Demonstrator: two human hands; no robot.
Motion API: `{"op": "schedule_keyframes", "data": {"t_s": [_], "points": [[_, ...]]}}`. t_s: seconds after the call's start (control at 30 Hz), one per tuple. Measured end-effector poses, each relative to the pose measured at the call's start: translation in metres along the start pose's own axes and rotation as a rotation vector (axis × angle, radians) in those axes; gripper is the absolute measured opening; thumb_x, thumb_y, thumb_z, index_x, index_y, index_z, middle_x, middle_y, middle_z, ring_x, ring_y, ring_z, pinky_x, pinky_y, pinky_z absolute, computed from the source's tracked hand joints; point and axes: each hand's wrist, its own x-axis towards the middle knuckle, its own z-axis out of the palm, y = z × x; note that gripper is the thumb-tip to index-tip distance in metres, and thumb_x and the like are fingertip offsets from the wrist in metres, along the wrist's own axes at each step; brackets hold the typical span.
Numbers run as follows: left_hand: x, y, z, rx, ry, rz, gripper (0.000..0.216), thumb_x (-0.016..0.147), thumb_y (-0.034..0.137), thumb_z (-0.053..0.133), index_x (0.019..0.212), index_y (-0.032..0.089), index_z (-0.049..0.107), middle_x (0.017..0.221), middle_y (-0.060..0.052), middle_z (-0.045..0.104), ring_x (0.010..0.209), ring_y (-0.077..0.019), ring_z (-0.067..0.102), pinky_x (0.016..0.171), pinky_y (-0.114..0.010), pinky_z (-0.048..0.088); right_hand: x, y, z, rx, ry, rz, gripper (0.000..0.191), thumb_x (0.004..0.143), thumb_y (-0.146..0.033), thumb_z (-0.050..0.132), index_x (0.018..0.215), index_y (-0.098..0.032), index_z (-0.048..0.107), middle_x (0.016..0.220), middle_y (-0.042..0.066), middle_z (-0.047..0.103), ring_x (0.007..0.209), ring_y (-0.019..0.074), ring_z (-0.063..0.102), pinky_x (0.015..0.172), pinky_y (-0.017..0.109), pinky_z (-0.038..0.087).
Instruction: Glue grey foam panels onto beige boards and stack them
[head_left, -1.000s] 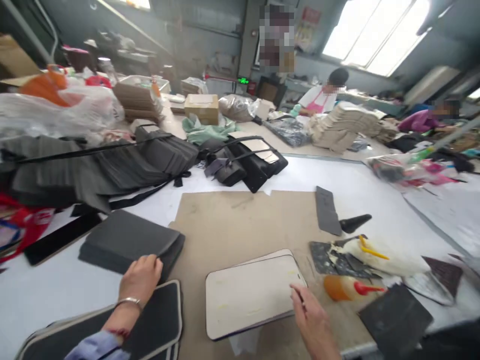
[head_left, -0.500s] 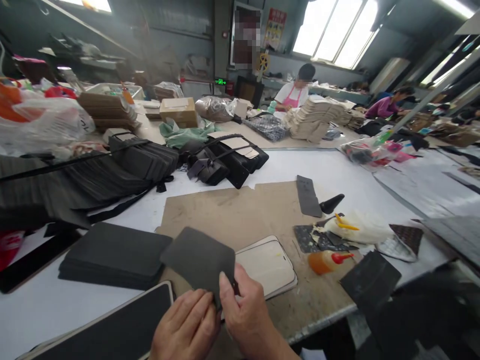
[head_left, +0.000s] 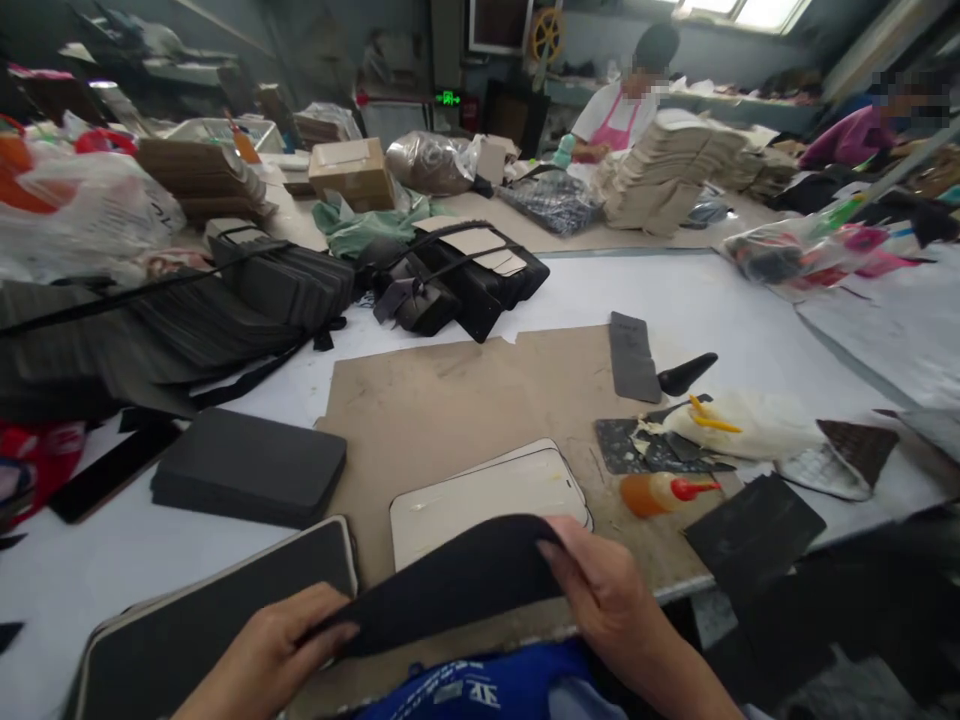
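Observation:
A dark sheet with rounded corners bows upward between my hands, just above the table's front edge. My left hand pinches its left end between thumb and fingers. At the other end, my right hand grips the sheet the same way. Right behind it lie pale panels with dark outlines, partly covered by the sheet; the top one bears small whitish and yellow marks. A larger dark panel with a pale rim lies under and beside my left forearm. Farther back on the left sits a stack of dark sheets.
Brown cardboard covers the table's middle. On the right are an orange bottle with a red tip, a black-handled tool and a dark loose piece. Strapped dark bundles stand behind. A co-worker in a pink apron sits opposite.
The dark sheet has come off the left area toward my body and is now stretched sideways and bowed. My hands have moved apart to its two ends. The camera view has tipped downward.

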Motion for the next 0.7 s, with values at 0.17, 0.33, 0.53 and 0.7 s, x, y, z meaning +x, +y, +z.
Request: {"op": "schedule_keyframes", "data": {"t_s": [0.17, 0.33, 0.53, 0.7], "points": [[0.005, -0.001, 0.043, -0.69, 0.141, -0.426, 0.035, 0.064, 0.05, 0.066, 0.075, 0.018, 0.065, 0.073, -0.003, 0.065, 0.071, -0.0188, 0.059, 0.067, -0.026, 0.048, -0.032, 0.082, 0.013, -0.312, 0.121, 0.394, 0.037, 0.085, -0.053, 0.04, 0.074, -0.021, 0.056, 0.057, 0.0, 0.057, 0.051, 0.0148, 0.053, 0.052, 0.024, 0.041], [0.047, 0.004, 0.066, -0.905, 0.378, -0.449, 0.037, 0.06, 0.051, 0.065, 0.07, 0.015, 0.061, 0.065, -0.003, 0.061, 0.065, -0.0163, 0.056, 0.066, -0.028, 0.046, -0.016, 0.121, 0.011, -0.509, 0.101, 0.418, 0.041, 0.087, -0.053, 0.03, 0.075, -0.022, 0.054, 0.063, 0.002, 0.055, 0.059, 0.0167, 0.054, 0.056, 0.026, 0.039], [0.088, -0.006, 0.073, -0.249, 0.637, -0.465, 0.033, 0.066, 0.05, 0.052, 0.054, 0.019, 0.054, 0.05, 0.003, 0.05, 0.054, -0.0132, 0.045, 0.052, -0.024, 0.035, 0.011, 0.145, 0.013, -0.823, 0.02, 0.435, 0.033, 0.089, -0.042, 0.032, 0.074, -0.023, 0.054, 0.064, 0.005, 0.056, 0.061, 0.0198, 0.053, 0.053, 0.03, 0.034], [0.097, 0.002, 0.073, -0.087, 0.66, -0.515, 0.029, 0.071, 0.044, 0.05, 0.055, 0.02, 0.053, 0.051, 0.003, 0.051, 0.054, -0.0134, 0.047, 0.055, -0.024, 0.034, 0.014, 0.158, 0.019, -0.833, -0.008, 0.433, 0.029, 0.088, -0.038, 0.036, 0.071, -0.022, 0.052, 0.067, 0.005, 0.058, 0.06, 0.0187, 0.053, 0.053, 0.03, 0.032]]}}
